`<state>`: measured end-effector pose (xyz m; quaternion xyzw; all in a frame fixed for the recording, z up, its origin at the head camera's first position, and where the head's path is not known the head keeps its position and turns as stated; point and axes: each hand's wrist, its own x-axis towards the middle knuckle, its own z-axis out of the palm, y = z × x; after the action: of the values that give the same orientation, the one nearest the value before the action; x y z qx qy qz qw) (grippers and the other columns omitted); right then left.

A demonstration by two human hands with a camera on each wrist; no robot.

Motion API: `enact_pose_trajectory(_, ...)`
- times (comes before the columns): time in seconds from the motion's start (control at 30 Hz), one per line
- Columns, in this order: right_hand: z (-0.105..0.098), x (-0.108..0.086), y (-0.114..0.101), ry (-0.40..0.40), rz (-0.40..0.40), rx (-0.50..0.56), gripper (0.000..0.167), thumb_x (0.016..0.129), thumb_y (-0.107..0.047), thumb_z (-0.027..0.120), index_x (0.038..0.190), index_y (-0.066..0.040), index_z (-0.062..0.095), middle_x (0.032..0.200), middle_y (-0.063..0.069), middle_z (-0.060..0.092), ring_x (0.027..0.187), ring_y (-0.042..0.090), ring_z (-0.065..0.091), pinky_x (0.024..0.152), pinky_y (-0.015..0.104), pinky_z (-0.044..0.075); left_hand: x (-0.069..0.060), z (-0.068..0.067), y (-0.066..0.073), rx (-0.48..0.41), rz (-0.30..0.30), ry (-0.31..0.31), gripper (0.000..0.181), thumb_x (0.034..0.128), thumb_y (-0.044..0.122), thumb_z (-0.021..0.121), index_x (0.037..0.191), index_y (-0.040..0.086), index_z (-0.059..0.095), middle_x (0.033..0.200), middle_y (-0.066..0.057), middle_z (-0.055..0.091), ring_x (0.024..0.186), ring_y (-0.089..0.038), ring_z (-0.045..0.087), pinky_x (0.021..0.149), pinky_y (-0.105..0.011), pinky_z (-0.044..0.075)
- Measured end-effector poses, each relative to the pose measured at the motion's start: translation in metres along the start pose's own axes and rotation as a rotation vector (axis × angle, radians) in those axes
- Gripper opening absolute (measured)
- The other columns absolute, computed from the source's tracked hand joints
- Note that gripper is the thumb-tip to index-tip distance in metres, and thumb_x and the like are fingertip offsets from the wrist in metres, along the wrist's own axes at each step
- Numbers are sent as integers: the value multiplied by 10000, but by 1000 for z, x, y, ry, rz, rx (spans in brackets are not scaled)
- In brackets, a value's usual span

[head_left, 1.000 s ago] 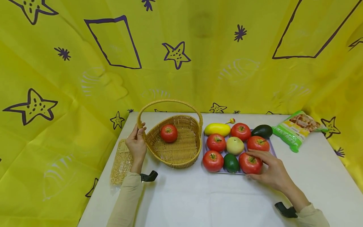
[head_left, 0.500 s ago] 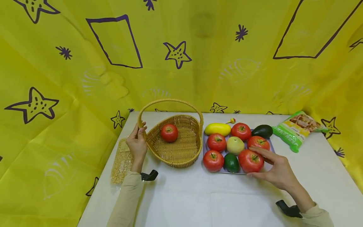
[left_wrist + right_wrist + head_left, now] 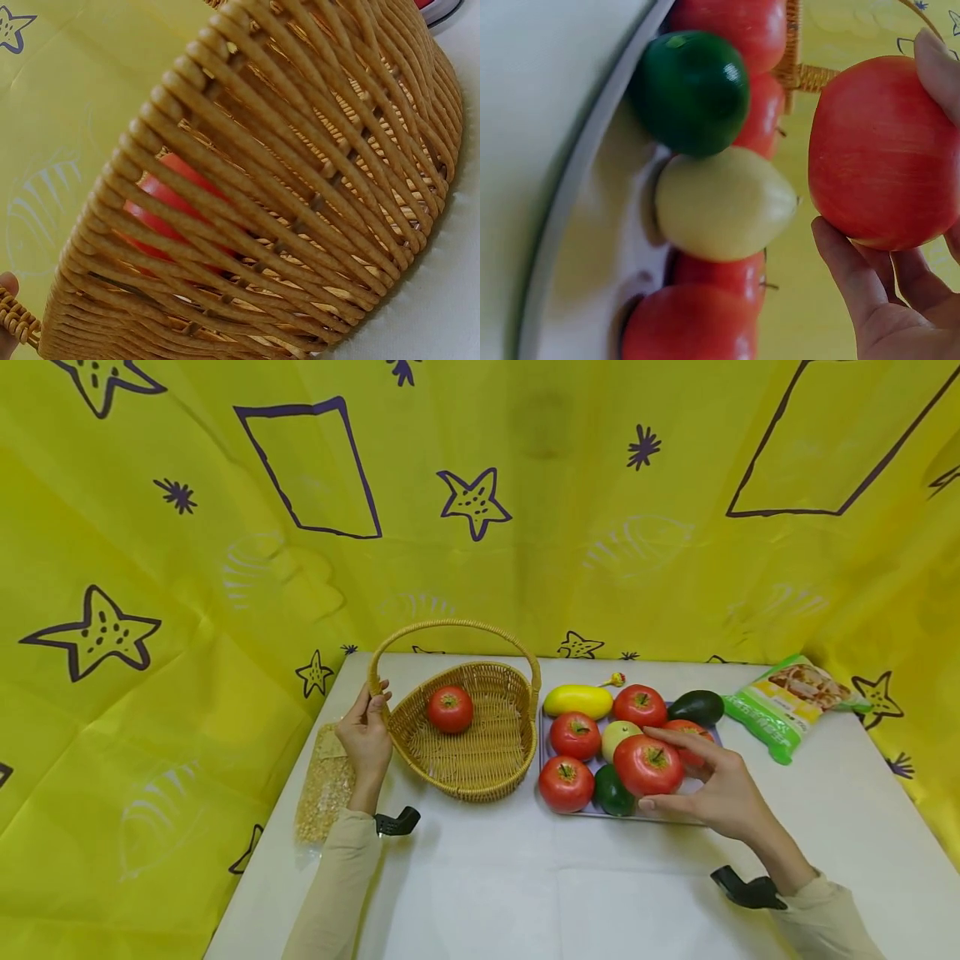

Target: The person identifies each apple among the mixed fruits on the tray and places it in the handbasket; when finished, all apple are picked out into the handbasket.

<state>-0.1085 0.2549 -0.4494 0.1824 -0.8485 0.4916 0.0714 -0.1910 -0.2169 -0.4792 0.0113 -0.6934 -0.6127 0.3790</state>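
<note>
One red apple (image 3: 649, 766), right hand (image 3: 726, 793) grasping it, had just cleared the tray (image 3: 577, 277), left hand (image 3: 367, 743) gripping the wicker handle (image 3: 456, 623).

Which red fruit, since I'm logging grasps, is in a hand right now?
The red fruit in the right hand: it's held clear of the tray; the others sit there, except one inside the basket.

Green packet (image 3: 797, 700), clear bag (image 3: 321, 797), yellow backdrop (image 3: 525, 585)
</note>
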Motion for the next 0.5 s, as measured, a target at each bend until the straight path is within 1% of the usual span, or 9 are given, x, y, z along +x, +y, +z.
enact_pose_trajectory(0.13, 6, 11, -4, -26, -8, 104, 877, 635, 52, 996, 1435, -43, 648, 1391, -153, 639, 1165, -53, 645, 935, 110, 555, 0, 1, 0, 11, 1, -1, 309, 1062, 74, 628, 1350, 11, 723, 1209, -237, 767, 1050, -307, 782, 963, -163, 573)
enact_pose_trajectory(0.2, 9, 17, -6, -46, -3, 153, 877, 643, 69, 986, 1442, -39, 641, 1396, -104, 635, 1147, -23, 680, 928, 144, 579, 0, 1, 0, 14, 1, 1, 309, 1062, 75, 629, 1351, 17, 723, 1205, -237, 768, 1051, -313, 781, 962, -163, 573)
enact_pose_trajectory(0.27, 12, 22, -9, -50, 5, 151, 868, 649, 38, 995, 1440, -64, 652, 1383, -87, 635, 1109, -4, 695, 912, 151, 588, 0, 1, 0, 15, 1, 1, 310, 1061, 73, 629, 1352, 18, 722, 1202, -237, 769, 1046, -283, 787, 958, -161, 574)
enact_pose_trajectory(0.37, 17, 31, -13, -62, 16, 147, 857, 655, -6, 1007, 1436, -69, 662, 1387, -91, 647, 1119, 15, 680, 931, 150, 580, 0, 1, -1, 9, 0, 6, 310, 1058, 67, 632, 1350, 14, 722, 1198, -244, 768, 1034, -219, 792, 961, -163, 573)
enact_pose_trajectory(0.43, 21, 37, -16, -75, 28, 147, 844, 666, -32, 1009, 1436, -74, 665, 1403, -64, 654, 1136, 11, 664, 941, 150, 575, 0, 1, -1, 3, 0, 7, 311, 1057, 65, 633, 1351, 14, 721, 1197, -248, 767, 1025, -172, 791, 967, -165, 572)
enact_pose_trajectory(0.5, 25, 43, -18, -105, 47, 183, 835, 692, -35, 996, 1452, -65, 652, 1442, 8, 637, 1176, 12, 652, 953, 169, 578, 0, 1, -1, -3, 0, 10, 312, 1057, 63, 634, 1353, 13, 718, 1196, -255, 765, 1015, -129, 787, 972, -169, 572)
